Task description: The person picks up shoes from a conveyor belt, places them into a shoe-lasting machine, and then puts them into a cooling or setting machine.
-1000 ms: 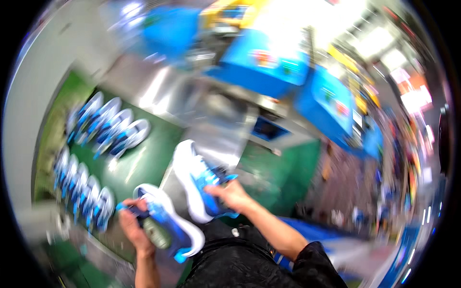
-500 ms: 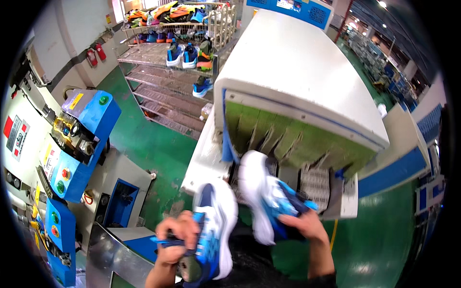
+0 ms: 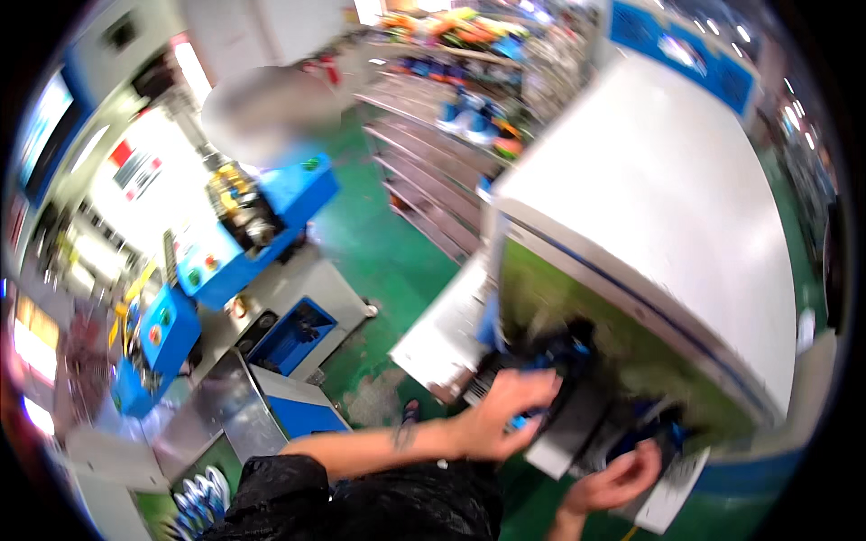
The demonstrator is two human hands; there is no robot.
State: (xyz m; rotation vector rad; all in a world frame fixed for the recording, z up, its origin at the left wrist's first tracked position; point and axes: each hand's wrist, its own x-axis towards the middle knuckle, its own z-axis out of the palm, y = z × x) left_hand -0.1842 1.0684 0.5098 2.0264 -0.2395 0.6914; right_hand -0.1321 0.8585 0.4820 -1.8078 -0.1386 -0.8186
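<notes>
A rack stands beyond, between the left machine and right hooded machine

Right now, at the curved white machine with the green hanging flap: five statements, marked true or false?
1. The bare left hand is near the green hanging flap of the curved white machine. True.
2. The bare right hand is left of the left hand. False: it is to its right.
3. White-and-blue shoes show at the picture's lower left. True.
4. The tiered metal rack holds no shoes. False: multicoloured shoes sit on its upper levels.
5. The left arm's short sleeve is orange. False: it is black.
</notes>
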